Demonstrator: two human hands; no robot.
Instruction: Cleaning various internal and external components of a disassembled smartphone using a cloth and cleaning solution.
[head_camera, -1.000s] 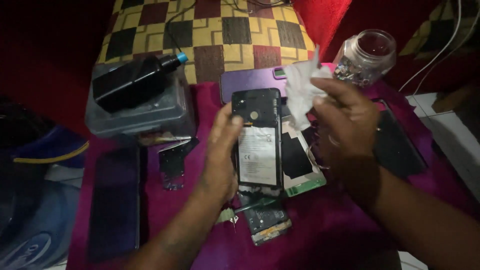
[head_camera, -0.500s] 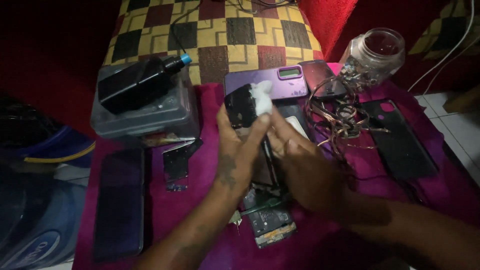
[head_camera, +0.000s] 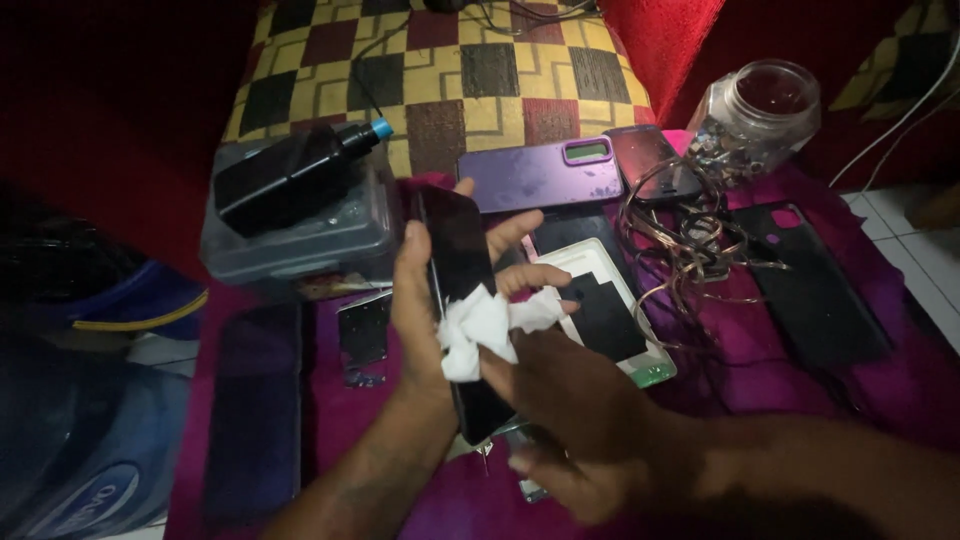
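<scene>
Your left hand (head_camera: 420, 320) grips a dark phone (head_camera: 458, 300) by its edge, tilted up above the middle of the magenta cloth (head_camera: 860, 390), fingers (head_camera: 520, 275) wrapped round its far side. Your right hand (head_camera: 560, 400) presses a crumpled white tissue (head_camera: 480, 328) against the phone's glass, fingers pinched on the wad. Just beside the phone on the cloth lies an opened white phone shell (head_camera: 620, 330). Toward the cloth's far edge sit a purple case (head_camera: 540, 175) and a tangle of copper wire (head_camera: 690, 250); a glass jar (head_camera: 755, 120) stands at the far right corner. A grey box (head_camera: 300, 235) with a black bottle (head_camera: 290, 175) on it sits at the far left.
</scene>
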